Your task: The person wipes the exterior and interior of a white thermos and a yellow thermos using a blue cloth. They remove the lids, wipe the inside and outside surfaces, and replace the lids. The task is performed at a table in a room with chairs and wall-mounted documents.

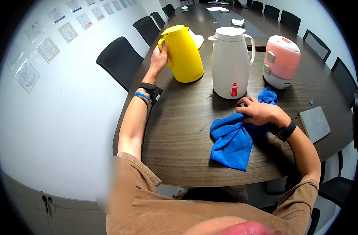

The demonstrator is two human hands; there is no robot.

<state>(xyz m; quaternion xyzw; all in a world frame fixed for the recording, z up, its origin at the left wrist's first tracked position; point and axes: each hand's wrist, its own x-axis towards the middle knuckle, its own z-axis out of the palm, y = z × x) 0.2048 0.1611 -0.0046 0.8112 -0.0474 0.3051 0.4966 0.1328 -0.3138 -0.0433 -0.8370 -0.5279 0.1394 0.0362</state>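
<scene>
My left hand [159,58] is wrapped round the handle of a yellow thermos jug [185,56], which stands upright at the left side of the table. In my right hand [259,111] is a bunched blue cloth [234,143]; part of it hangs toward the table's near edge and another part sticks out beyond the fingers. Just past that hand stands a white thermos jug [230,62], its handle to the right and a red label near its base. A pink and white electric lunch box [282,60] with side clips is farther right.
A grey notebook [315,123] lies on the wooden table [175,149] right of my right forearm, near a small blue scrap [311,102]. White cloth or paper [196,39] is behind the yellow jug. Black chairs [120,58] line both sides; a white wall [65,105] is at left.
</scene>
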